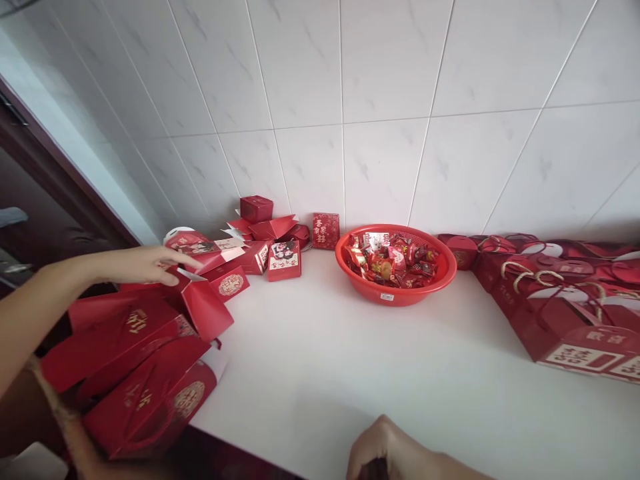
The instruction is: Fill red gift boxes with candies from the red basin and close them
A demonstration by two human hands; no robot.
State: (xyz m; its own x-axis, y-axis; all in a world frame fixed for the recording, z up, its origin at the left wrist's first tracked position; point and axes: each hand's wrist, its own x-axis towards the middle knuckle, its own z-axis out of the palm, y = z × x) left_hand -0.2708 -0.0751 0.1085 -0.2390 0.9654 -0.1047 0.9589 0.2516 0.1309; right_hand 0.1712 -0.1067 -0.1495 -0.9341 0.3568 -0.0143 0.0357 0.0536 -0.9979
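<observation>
My left hand (143, 265) reaches in from the left over a pile of red gift boxes. Its fingers are spread, the index finger stretched out above a red box with raised flaps (205, 303); whether they touch is hard to tell. Below it lie larger red boxes with gold print (150, 400). At the bottom edge of the view, my right hand (383, 450) is bent over the white table (280, 373), its fingers curled and partly cut off by the frame, so its grip is hidden. A red plastic basket (395, 297) full of wrapped sweets (387, 260) stands near the wall.
Several packed red boxes with rope handles (575, 320) line the right side. Smaller boxes (284, 260) and an upright red box (326, 231) stand at the tiled wall (380, 153). A dark door (30, 193) is at the far left. The table's front edge runs below the left pile.
</observation>
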